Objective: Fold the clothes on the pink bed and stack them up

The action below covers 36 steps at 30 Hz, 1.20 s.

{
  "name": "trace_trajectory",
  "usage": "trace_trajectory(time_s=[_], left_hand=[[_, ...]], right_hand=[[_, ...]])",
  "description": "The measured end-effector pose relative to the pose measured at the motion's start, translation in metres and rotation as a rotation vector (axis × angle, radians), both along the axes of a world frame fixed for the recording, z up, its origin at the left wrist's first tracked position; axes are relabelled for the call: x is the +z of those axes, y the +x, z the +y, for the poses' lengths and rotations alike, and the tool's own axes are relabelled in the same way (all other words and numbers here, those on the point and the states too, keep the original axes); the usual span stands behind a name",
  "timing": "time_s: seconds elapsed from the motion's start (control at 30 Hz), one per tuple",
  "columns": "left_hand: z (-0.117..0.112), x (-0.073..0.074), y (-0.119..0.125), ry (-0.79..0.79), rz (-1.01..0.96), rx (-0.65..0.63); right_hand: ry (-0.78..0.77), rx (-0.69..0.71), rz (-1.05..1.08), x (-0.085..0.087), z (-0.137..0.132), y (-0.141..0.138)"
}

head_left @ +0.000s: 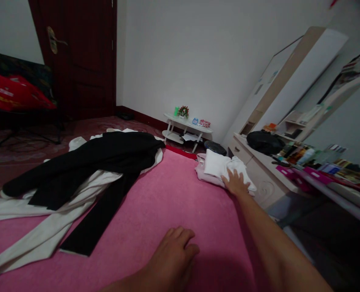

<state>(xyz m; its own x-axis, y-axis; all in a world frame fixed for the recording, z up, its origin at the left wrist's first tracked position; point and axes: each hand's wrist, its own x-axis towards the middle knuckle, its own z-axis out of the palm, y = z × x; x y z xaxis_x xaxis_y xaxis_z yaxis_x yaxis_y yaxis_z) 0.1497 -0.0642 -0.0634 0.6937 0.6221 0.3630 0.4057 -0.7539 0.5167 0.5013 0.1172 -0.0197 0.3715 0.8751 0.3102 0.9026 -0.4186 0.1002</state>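
A home bedroom is indicated by the furnishings. Below the left hand (172, 253), a pink bedspread (168, 198) is stretched flat, and farther off to the left, a black garment (116, 154) is strewn over pale clothes (34, 247). To the right of the right hand (236, 181), a vanity desk (266, 187) is crowded with small bottles (304, 154), and behind it a tall floor-standing air conditioner (301, 77) is placed. Beyond both hands, a low white stand (184, 121) is topped by a potted plant (183, 111), and to their far left a dark panelled door (82, 52) is seen.
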Motion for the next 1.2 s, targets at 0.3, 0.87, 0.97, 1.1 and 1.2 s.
trace_trajectory(time_s=[0.3,0.87,0.97,1.1,1.2], left_hand=[[-0.003,0.004,-0.008,-0.036,-0.084,0.012],[0.062,0.037,-0.075,0.15,-0.162,0.274],[0.098,0.064,-0.135,0.32,-0.109,0.659],[0.136,0.083,-0.211,0.396,0.022,0.959],[0.154,0.084,-0.243,0.251,0.122,0.95]], right_hand=[[-0.153,-0.069,0.086,-0.008,-0.011,-0.039],[-0.166,0.338,0.215,-0.059,-0.139,-0.185],[-0.149,0.333,0.253,-0.057,-0.138,-0.186],[-0.13,0.324,0.272,-0.056,-0.138,-0.187],[-0.111,0.326,0.276,-0.056,-0.138,-0.188]])
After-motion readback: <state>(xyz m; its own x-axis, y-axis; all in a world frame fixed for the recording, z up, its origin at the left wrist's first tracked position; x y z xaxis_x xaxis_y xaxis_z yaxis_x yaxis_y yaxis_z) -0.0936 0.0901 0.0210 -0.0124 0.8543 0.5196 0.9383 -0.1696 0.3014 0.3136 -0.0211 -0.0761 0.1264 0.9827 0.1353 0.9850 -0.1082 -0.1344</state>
